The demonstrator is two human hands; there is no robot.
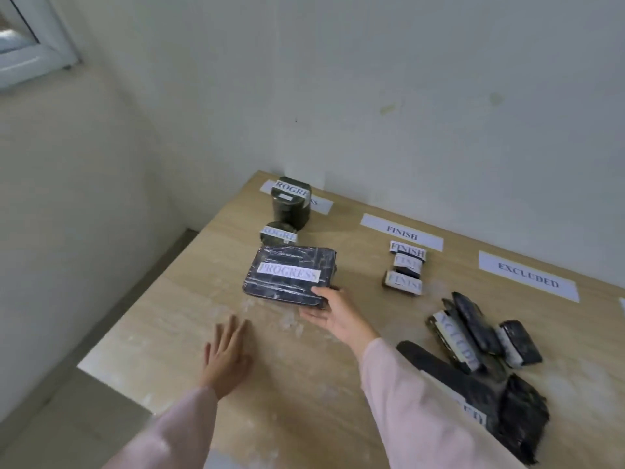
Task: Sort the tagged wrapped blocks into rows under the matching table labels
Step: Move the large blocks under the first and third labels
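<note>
A large flat black-wrapped block tagged PROGRESS [287,275] lies on the wooden table [169,319]. My right hand [333,311] grips its near right corner, thumb on top. My left hand [228,355] rests flat on the table, fingers spread, holding nothing. Behind the large block, a small round PROGRESS block [278,233] and a taller one [291,201] form a row over the PROGRESS table label [321,204]. Three small FINISH blocks [404,270] line up under the FINISH label [401,231]. Several EXCLUDED blocks [473,333] lie jumbled near the EXCLUDED label [527,275].
The table sits in a room corner, with walls behind and to the left, and its left edge drops to a tiled floor [61,418]. A crumpled black wrap [521,421] and a long black block [449,377] lie at the near right, partly behind my right sleeve.
</note>
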